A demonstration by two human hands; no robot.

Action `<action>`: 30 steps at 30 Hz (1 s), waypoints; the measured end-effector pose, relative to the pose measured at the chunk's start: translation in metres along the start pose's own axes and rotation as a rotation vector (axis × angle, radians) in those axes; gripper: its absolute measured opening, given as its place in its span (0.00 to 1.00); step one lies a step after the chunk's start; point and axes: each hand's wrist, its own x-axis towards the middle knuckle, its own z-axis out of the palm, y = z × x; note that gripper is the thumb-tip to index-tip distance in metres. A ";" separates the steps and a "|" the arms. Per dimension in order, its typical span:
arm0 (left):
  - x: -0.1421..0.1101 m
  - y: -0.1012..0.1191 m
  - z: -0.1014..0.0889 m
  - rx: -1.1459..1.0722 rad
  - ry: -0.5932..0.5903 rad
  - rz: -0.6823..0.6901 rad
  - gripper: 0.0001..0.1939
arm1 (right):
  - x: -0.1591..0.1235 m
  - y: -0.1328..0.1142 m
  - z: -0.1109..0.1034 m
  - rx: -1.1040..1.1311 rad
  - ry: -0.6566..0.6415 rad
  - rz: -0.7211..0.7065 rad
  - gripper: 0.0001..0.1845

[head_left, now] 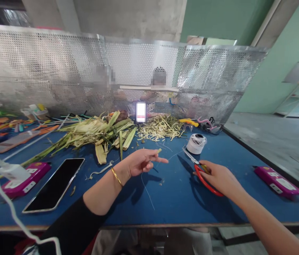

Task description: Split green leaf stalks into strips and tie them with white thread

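My left hand (142, 162) is over the middle of the blue table, thumb and fingers closed on a small pale green husk piece (159, 150), with one finger pointing out to the right. A thin white thread (176, 155) runs between that fingertip and the white thread spool (196, 143). My right hand (219, 176) grips red-handled scissors (209, 183), their blades pointing toward the spool and slightly parted. Another loose thread (148, 194) hangs below my left hand. Behind it lie a heap of green husks (91, 131) and a pile of cut strips (162, 128).
At the left lie a black-screened phone (55, 184) and a purple pack (36, 175) with a white plug and cable. Another purple pack (278, 181) is at right. A lit phone (141, 112) leans on the perforated metal screen (59, 67); people sit behind it.
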 end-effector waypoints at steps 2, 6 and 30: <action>0.001 -0.002 0.000 0.038 -0.002 0.017 0.13 | 0.002 -0.002 -0.012 0.096 -0.191 -0.122 0.22; 0.003 -0.003 0.000 0.012 0.013 0.064 0.11 | 0.002 -0.010 -0.029 0.229 -0.467 -0.226 0.19; 0.003 -0.013 0.017 0.335 0.211 0.224 0.12 | 0.045 -0.041 0.006 -0.430 -0.069 -0.011 0.13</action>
